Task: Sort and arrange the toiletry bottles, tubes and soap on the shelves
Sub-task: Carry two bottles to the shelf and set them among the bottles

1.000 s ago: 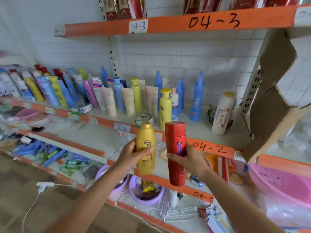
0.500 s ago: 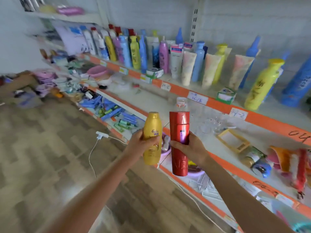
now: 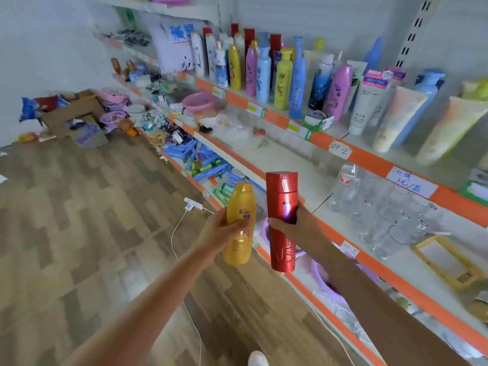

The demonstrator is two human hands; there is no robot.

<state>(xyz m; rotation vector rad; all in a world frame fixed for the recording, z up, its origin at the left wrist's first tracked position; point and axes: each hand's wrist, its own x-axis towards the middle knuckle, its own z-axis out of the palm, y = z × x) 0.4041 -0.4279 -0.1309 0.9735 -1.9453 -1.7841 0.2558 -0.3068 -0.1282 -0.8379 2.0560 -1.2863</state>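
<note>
The yellow bottle is in the left hand, fingers wrapped round it. The red bottle is in the right hand, gripped round its middle. Both are up in the air in front of the shelves, not put down yet. On the top shelf, lots of bottles already stand in a row, and some tubes lean. These two still need a spot, I think. Glasses sit on the shelf below.

Your left hand covers the yellow bottle's middle. At three o'clock, a tube runs off the edge. The glasses blur together; perhaps a dozen.
</note>
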